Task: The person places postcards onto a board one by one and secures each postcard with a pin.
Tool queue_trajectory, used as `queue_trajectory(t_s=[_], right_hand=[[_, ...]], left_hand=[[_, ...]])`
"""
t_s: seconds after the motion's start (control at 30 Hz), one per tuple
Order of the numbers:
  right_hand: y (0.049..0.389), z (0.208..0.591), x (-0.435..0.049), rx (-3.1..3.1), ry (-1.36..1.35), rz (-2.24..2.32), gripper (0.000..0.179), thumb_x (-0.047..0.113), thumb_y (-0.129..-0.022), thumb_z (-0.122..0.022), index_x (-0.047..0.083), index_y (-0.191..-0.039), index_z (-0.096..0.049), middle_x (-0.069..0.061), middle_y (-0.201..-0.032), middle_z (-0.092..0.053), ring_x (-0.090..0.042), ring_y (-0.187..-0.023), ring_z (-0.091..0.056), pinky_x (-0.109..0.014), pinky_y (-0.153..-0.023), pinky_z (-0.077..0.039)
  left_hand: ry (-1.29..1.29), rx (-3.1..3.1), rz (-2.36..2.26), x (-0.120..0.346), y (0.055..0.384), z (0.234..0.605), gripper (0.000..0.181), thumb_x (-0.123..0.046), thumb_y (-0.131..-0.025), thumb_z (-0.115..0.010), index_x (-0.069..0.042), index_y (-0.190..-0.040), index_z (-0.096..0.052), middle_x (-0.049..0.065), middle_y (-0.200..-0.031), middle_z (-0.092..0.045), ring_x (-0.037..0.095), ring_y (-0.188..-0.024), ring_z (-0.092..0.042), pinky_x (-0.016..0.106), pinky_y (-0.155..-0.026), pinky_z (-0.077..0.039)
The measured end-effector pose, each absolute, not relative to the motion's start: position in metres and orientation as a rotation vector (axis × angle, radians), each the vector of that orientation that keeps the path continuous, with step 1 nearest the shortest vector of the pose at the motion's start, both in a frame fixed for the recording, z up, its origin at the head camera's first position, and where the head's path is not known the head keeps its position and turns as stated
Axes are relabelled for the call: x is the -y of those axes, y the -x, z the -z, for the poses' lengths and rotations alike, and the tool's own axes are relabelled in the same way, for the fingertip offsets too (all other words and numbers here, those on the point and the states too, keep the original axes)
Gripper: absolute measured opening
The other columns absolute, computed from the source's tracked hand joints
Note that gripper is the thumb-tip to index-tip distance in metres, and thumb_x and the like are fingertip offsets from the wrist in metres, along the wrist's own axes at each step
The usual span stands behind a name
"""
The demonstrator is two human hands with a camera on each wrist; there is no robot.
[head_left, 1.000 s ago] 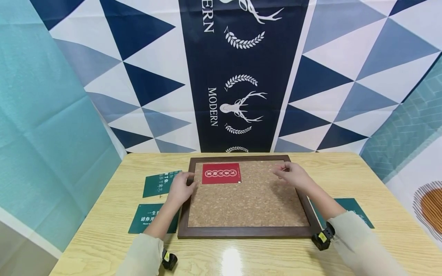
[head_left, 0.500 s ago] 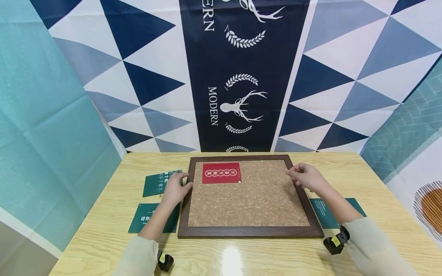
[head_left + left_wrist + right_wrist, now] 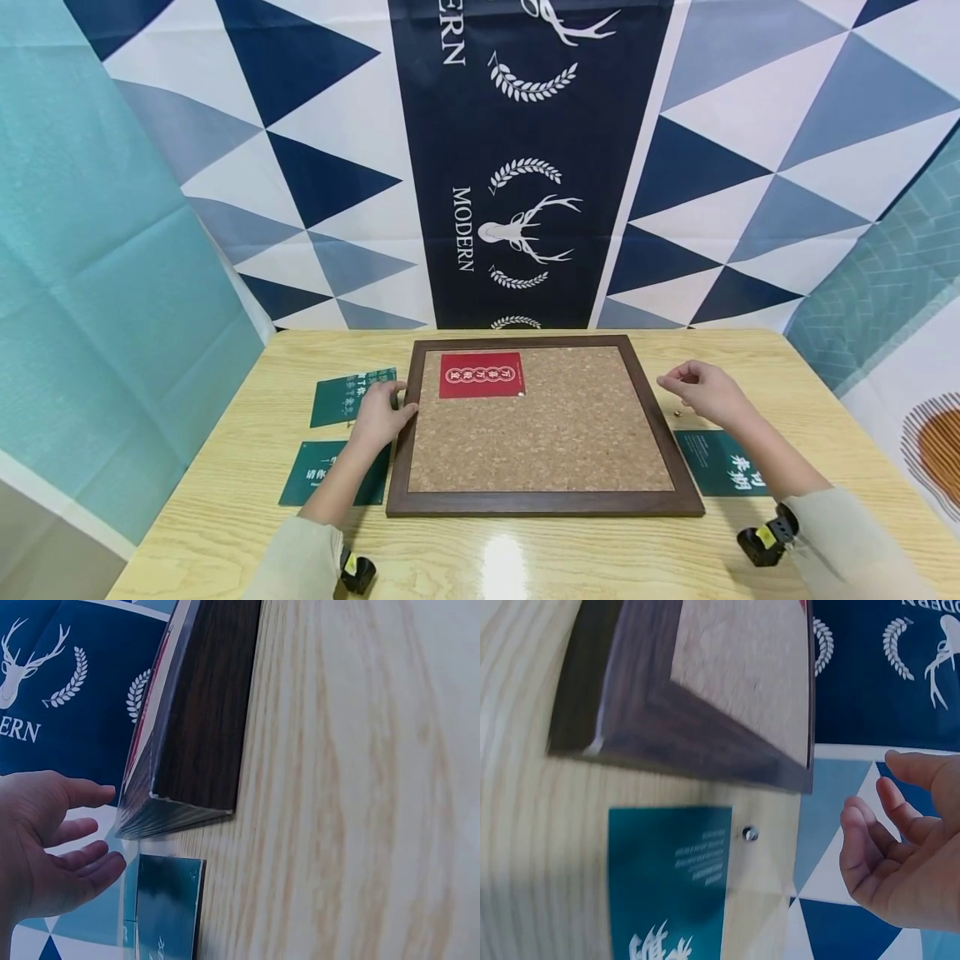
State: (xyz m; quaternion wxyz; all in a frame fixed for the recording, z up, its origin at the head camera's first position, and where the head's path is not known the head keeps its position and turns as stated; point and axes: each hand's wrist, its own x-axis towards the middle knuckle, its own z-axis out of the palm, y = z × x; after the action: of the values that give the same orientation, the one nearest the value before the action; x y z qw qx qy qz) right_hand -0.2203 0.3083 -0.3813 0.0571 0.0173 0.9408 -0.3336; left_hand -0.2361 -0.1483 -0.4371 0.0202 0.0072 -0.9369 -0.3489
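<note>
A cork board (image 3: 547, 442) in a dark brown wooden frame lies on the table. On its upper left part is a red card (image 3: 481, 387) with pale lettering and a small shiny dot at its lower right corner. My left hand (image 3: 378, 417) is at the frame's left side, thumb and fingers apart and loosely bent, nothing between them. Beyond the frame's right side my right hand (image 3: 705, 392) hovers over the table, its fingers loosely curled with nothing visible in them. Below those fingers a small shiny tack-like metal piece (image 3: 750, 833) sits near a green card (image 3: 671, 881).
Two more green cards, an upper one (image 3: 333, 402) and a lower one (image 3: 303, 479), lie left of the board, partly behind the left hand and arm. A patterned cloth (image 3: 517, 167) hangs behind the table's far edge.
My right hand has moved right, from over the cork across the frame's right edge to above the table, uncovering the small metal piece. My left hand has drawn back slightly to the left.
</note>
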Motion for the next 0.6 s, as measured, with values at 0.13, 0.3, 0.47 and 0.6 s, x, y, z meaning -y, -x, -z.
queue_trajectory(t_s=[0.13,0.3,0.47,0.6], right_hand=[[0.217,0.382,-0.317,-2.883,-0.078,0.955,0.050,0.042,-0.095,-0.050,-0.006,-0.108,-0.054,-0.019,-0.094,-0.058,-0.022,-0.077,-0.051,-0.028,-0.059,-0.042],[0.215,0.384,-0.328,-2.907,-0.101,0.910,0.052,0.043,-0.094,-0.050,-0.008,-0.108,-0.053,-0.024,-0.099,-0.057,-0.026,-0.082,-0.051,-0.028,-0.062,-0.042],[0.212,0.386,-0.339,-2.918,-0.117,0.888,0.055,0.045,-0.094,-0.049,-0.008,-0.107,-0.053,-0.028,-0.103,-0.056,-0.030,-0.085,-0.053,-0.029,-0.064,-0.044],[0.210,0.387,-0.350,-2.922,-0.155,0.867,0.058,0.048,-0.093,-0.050,-0.009,-0.106,-0.052,-0.029,-0.102,-0.056,-0.030,-0.083,-0.052,-0.028,-0.062,-0.043]], left_hand=[[-0.025,2.919,1.112,0.149,0.236,0.439,0.043,-0.018,-0.086,-0.067,0.001,-0.123,-0.058,0.021,-0.113,-0.056,0.027,-0.090,-0.053,0.038,-0.069,-0.050],[-0.019,2.927,1.160,0.149,0.235,0.440,0.042,-0.018,-0.086,-0.067,0.001,-0.123,-0.058,0.021,-0.114,-0.056,0.027,-0.092,-0.056,0.035,-0.067,-0.051],[-0.021,2.933,1.171,0.151,0.235,0.441,0.040,-0.017,-0.086,-0.067,0.001,-0.121,-0.059,0.020,-0.112,-0.056,0.026,-0.091,-0.055,0.034,-0.066,-0.050],[-0.028,2.934,1.173,0.151,0.236,0.443,0.039,-0.017,-0.086,-0.068,0.000,-0.119,-0.061,0.018,-0.108,-0.058,0.024,-0.087,-0.054,0.034,-0.066,-0.049]])
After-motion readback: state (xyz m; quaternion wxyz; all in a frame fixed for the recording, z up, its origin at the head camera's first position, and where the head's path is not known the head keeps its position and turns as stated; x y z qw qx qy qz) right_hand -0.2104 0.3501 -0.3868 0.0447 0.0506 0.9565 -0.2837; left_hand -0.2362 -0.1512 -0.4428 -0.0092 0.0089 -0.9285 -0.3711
